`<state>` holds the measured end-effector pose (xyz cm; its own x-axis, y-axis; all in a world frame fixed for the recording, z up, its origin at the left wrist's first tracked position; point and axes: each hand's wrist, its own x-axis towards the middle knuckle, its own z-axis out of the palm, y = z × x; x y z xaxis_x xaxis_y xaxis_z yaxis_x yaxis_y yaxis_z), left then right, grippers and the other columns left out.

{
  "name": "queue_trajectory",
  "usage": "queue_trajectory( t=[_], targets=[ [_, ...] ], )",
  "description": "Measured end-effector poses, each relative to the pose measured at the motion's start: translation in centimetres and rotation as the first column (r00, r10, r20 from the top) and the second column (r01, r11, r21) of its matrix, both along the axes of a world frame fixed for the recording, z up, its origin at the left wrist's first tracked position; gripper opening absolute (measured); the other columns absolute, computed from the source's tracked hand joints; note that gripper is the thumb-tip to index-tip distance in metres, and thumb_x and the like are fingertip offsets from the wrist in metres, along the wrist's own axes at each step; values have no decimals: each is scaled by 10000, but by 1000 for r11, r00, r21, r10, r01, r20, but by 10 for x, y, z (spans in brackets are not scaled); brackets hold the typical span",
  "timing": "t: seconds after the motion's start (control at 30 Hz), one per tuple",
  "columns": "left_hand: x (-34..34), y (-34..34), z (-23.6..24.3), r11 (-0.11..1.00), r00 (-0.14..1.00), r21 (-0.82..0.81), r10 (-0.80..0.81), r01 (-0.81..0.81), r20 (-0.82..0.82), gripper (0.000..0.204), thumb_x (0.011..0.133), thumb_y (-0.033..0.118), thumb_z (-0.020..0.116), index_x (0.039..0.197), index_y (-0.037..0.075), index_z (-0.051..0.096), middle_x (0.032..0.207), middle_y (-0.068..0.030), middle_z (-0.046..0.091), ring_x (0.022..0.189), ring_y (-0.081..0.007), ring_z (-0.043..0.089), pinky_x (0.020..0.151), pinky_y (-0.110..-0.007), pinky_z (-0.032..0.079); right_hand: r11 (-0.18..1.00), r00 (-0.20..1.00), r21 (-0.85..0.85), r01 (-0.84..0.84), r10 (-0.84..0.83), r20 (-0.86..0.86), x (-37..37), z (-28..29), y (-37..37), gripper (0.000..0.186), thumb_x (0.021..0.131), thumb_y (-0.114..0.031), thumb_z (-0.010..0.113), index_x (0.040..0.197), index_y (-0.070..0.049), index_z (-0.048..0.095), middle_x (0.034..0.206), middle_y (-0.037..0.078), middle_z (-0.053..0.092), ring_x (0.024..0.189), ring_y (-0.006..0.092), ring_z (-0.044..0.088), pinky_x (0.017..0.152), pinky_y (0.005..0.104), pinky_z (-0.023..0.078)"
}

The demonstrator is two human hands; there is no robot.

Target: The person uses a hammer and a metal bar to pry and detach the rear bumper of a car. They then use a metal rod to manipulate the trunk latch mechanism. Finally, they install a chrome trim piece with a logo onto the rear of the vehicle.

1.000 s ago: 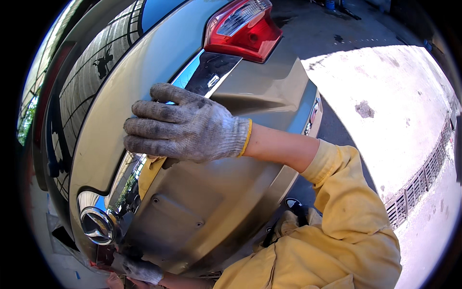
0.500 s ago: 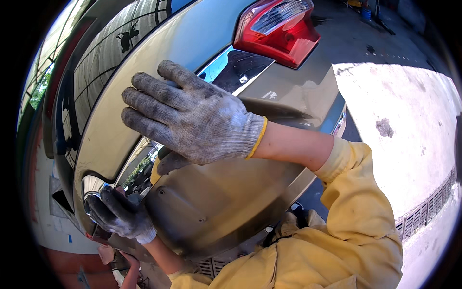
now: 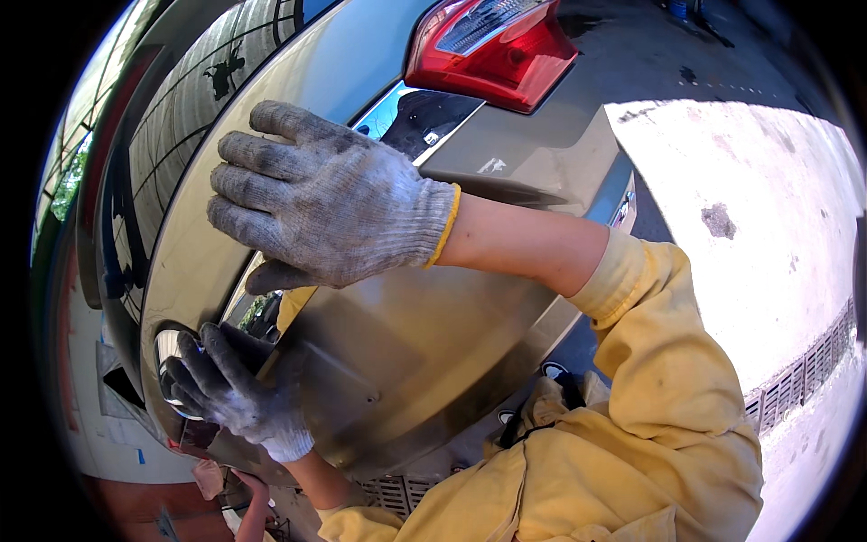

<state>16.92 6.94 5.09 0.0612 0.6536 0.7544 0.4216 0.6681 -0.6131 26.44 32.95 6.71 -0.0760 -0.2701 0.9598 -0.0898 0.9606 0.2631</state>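
Note:
A beige car tailgate (image 3: 379, 343) fills the middle, with chrome trim (image 3: 429, 126) along it and a red tail light (image 3: 506, 63) at the top. My right hand (image 3: 316, 194), in a grimy grey knit glove with yellow cuff, lies open with fingers out flat on the painted panel and across the trim. Below it, my left hand (image 3: 239, 397), gloved with darkened fingers, is spread over the round chrome emblem (image 3: 170, 343), covering much of it. Neither hand visibly holds an item; what lies under the palms is hidden.
The dark rear window (image 3: 176, 126) curves along the left. To the right are a sunlit concrete floor (image 3: 722, 172) and a drain grate (image 3: 795, 379), with a blue container at the top. Another person's bare arm (image 3: 253, 510) shows at the bottom left, apart from my hands.
My left hand has come up from the bottom edge onto the emblem, fingers spreading. My right hand has shifted slightly upward and left along the tailgate. The view has also shifted a little.

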Motion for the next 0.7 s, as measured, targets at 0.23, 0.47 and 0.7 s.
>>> queue_trajectory(
  t=[0.23,0.47,0.7],
  targets=[
    [-24,24,-10,994,988,59,-94,87,126,809,923,650,620,1424,24,516,1425,-215,576,1296,-432,571,1095,-606,416,914,914,-40,-404,403,-38,35,7,-27,309,802,-380,738,855,-97,627,800,23,613,753,276,642,691,448,524],
    [-1,50,3,973,973,55,-226,224,42,929,921,778,478,1423,-2,519,1414,-234,582,1285,-444,579,1082,-614,419,844,875,-254,-472,483,-18,25,-4,5,232,818,-190,755,669,-120,592,568,53,516,488,305,549,458,406,406],
    [-2,47,7,979,973,30,-206,204,106,952,887,769,541,1431,-12,510,1426,-246,571,1317,-457,544,1107,-600,388,812,868,-329,-482,493,-56,20,0,7,261,808,-208,734,614,-126,578,550,81,535,480,301,563,453,411,421]
  ],
)
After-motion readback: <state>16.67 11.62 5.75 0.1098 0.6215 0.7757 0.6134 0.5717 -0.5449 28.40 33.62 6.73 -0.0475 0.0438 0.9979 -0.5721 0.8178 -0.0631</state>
